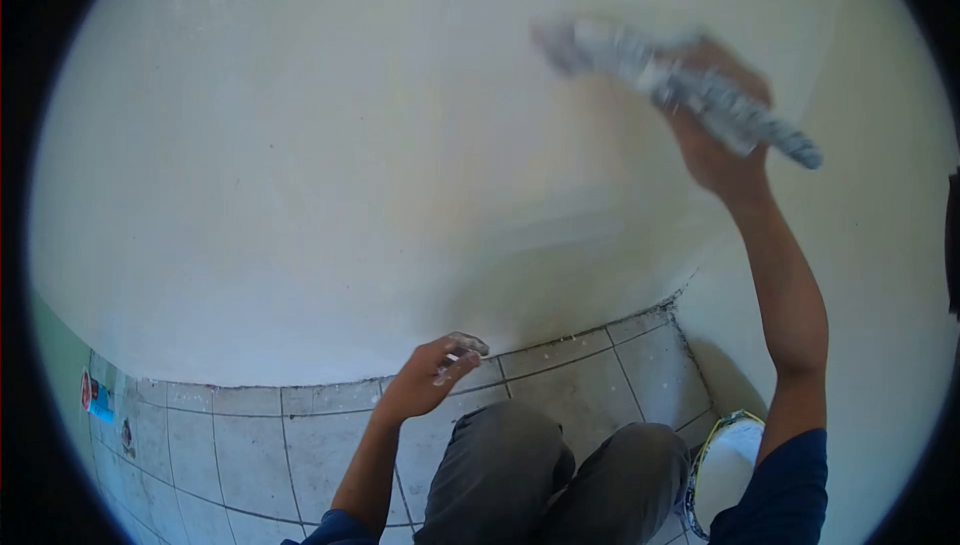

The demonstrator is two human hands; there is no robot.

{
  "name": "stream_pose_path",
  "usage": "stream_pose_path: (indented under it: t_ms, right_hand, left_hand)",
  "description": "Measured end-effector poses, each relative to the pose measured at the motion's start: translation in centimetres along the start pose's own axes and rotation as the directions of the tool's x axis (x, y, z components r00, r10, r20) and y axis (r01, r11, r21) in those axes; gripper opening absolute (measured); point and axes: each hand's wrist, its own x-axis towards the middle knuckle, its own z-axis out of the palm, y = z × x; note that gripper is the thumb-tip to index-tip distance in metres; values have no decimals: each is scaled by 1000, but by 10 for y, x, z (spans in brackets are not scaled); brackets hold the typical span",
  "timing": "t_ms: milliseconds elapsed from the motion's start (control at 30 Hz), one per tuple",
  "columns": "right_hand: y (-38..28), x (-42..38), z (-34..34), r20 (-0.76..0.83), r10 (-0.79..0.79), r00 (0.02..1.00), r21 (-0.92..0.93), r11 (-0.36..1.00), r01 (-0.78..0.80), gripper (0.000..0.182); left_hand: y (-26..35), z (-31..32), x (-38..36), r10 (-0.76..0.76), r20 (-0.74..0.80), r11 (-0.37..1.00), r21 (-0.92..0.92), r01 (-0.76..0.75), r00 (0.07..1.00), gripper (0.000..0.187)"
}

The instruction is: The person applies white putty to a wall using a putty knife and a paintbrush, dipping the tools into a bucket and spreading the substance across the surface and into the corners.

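Upper right of the frame: right hand (720, 130) closed round a long brush with a paint-crusted, white-and-grey handle (735, 105). Brush slants, bristle end toward upper centre, handle butt pointing down and right. Hand and brush both blurred; cannot tell whether the bristles touch the pale cream wall (300, 145) behind them.

Bottom centre: left hand (430, 375) half open, fingers loosely bent, thumb apart from them, white smears on the skin. No object visible in its grasp. It shows near the foot of the wall; contact cannot be told.

Wall fills most of the view, whiter in patches, a soft shadow below the brush. Dark, rough line where it meets the grey square floor tiles (575, 395), which carry white specks.

Lower right: round bucket with a yellow-edged rim (712, 433), whitish inside, beside the right knee. Two bent knees in dark grey trousers (500, 465), bottom centre. Dark blue sleeves on both arms. Far lower left: small red-and-blue item (98, 397), details too small to tell, near a green surface (60, 355).
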Motion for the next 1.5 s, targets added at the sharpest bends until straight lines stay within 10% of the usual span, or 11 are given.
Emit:
stream_pose_path:
  t_ms: [67, 200, 400, 533, 633, 733, 833, 1033, 1167, 1367, 1500]
  right_hand:
    - [-9, 21, -7, -102, -14, 995, -98, 995, 4, 20]
    - [-27, -83, 58, 326, -103, 940, -373, 900, 228, 20]
    - [-72, -206, 94, 844, 79, 531, 166, 903, -397, 14]
    - [4, -121, 63, 332, 22, 943, 239, 965, -107, 31]
    - [9, -29, -14, 98, 5, 995, -239, 971, 18, 34]
    - [-3, -9, -28, -93, 108, 990, -231, 965, -127, 32]
    - [-4, -106, 28, 295, -31, 955, -479, 860, 175, 25]
    - [-61, -192, 85, 894, 54, 445, 128, 920, -369, 16]
    - [-9, -77, 69, 392, -21, 920, 369, 920, -136, 19]
    - [-22, 64, 24, -192, -146, 970, -85, 988, 132, 26]
    - [-49, -20, 95, 280, -229, 932, -277, 911, 307, 16]
  left_hand:
    - [8, -6, 3, 4, -44, 1000, -5, -4, 999, 20]
    - [13, -5, 5, -15, -65, 999, -32, 13, 998, 20]
    - [20, -4, 1, 11, -47, 1000, -20, -12, 999, 20]
    - [11, 0, 0, 6, -37, 1000, -21, -7, 999, 20]
    - [9, 2, 4, 3, -29, 999, -35, -4, 1000, 21]
    - [6, 6, 8, 14, -15, 999, -41, -15, 1000, 21]
    - [8, 10, 10, 2, 11, 1000, -15, -2, 1000, 22]
    - [17, 1, -1, 12, -10, 999, 52, -12, 1000, 22]
    - [16, -9, -8, 35, -68, 998, 50, -31, 997, 23]
    - [15, -11, -5, -10, -94, 999, 36, 14, 995, 24]
    - [22, -5, -5, 65, -50, 995, 74, -61, 997, 24]
